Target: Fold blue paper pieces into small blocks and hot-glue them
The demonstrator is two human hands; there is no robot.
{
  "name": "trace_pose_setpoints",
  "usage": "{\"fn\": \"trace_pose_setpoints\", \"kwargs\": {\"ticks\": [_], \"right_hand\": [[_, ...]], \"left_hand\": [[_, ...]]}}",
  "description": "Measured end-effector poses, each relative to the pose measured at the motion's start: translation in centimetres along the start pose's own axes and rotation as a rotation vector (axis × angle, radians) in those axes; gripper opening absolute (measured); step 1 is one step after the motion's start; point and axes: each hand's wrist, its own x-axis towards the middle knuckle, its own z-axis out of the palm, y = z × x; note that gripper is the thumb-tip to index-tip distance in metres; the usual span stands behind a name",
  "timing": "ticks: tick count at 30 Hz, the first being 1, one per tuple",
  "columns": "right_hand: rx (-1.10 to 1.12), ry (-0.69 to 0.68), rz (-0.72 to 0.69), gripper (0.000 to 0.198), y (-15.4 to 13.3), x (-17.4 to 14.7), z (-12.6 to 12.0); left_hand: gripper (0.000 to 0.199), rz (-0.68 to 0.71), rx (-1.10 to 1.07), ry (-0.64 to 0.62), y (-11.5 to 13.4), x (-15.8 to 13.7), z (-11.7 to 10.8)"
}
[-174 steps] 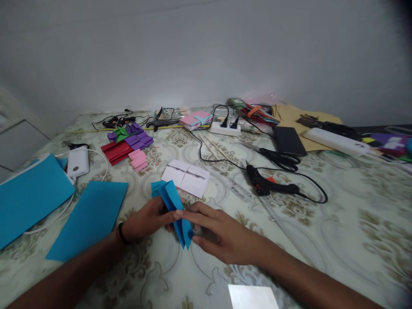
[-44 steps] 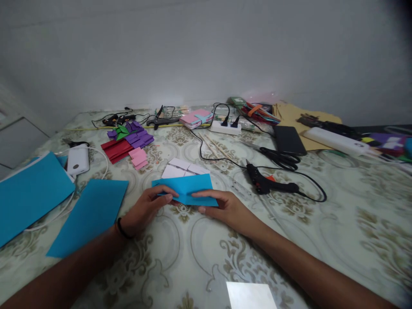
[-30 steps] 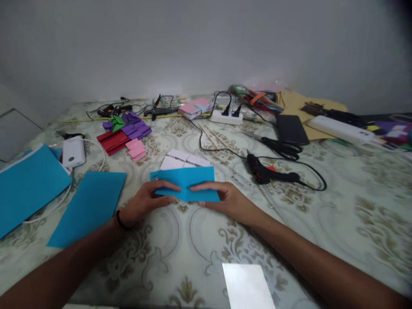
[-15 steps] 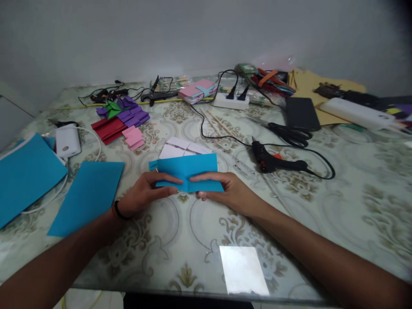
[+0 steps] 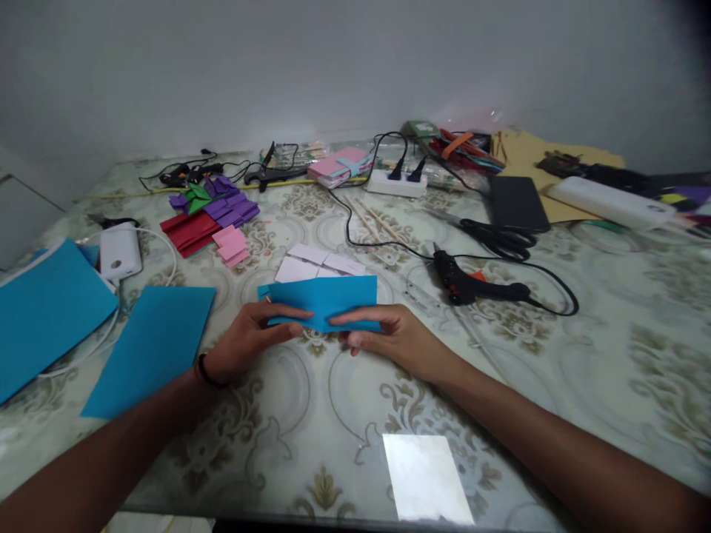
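Between my two hands is a blue sheet of paper (image 5: 333, 291), with a crease running down its middle and its near edge bent up. My left hand (image 5: 261, 329) grips its left part, fingers on top and thumb along the near edge. On the right part, my right hand (image 5: 383, 329) pinches the same edge, index finger stretched toward the middle. Folded white paper pieces (image 5: 311, 263) lie just behind the sheet. Left of my left hand rests a blue paper rectangle (image 5: 155, 344). The undersides of the fingers are partly hidden.
A black glue gun (image 5: 472, 285) with its cord lies at the right, near black-handled scissors (image 5: 494, 235). Folded red paper (image 5: 189, 232), purple paper (image 5: 233, 203) and pink paper (image 5: 231, 244) sit back left. A white power strip (image 5: 395, 183) stands at the back.
The view has tilted slightly, so everything sits a little lower. The far edge of the blue paper appears flatter, and both hands keep their hold on it.
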Motion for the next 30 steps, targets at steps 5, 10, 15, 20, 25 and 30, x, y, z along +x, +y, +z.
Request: {"fn": "trace_pose_setpoints", "kwargs": {"ticks": [5, 10, 15, 20, 25, 30], "right_hand": [[0.039, 0.04, -0.018, 0.042, -0.1, 0.1, 0.2], [0.01, 0.12, -0.002, 0.045, -0.2, 0.1, 0.1], [-0.003, 0.174, 0.023, 0.047, 0.1, 0.1, 0.1], [-0.056, 0.191, 0.011, 0.047, 0.0, 0.2, 0.2], [-0.121, 0.211, -0.003, 0.049, -0.1, 0.3, 0.1], [-0.174, 0.186, 0.032, 0.051, -0.1, 0.2, 0.0]], "left_hand": [[0.034, -0.02, -0.045, 0.011, 0.2, 0.2, 0.3], [0.033, -0.027, -0.049, 0.014, -0.3, 0.2, 0.3], [0.036, -0.052, -0.082, -0.003, -1.5, 0.1, 0.3], [0.033, -0.055, -0.018, 0.031, -1.5, 0.1, 0.4], [0.032, -0.082, 0.011, 0.007, -0.6, 0.2, 0.5], [0.031, -0.109, -0.064, -0.092, 0.1, 0.3, 0.5]]}}
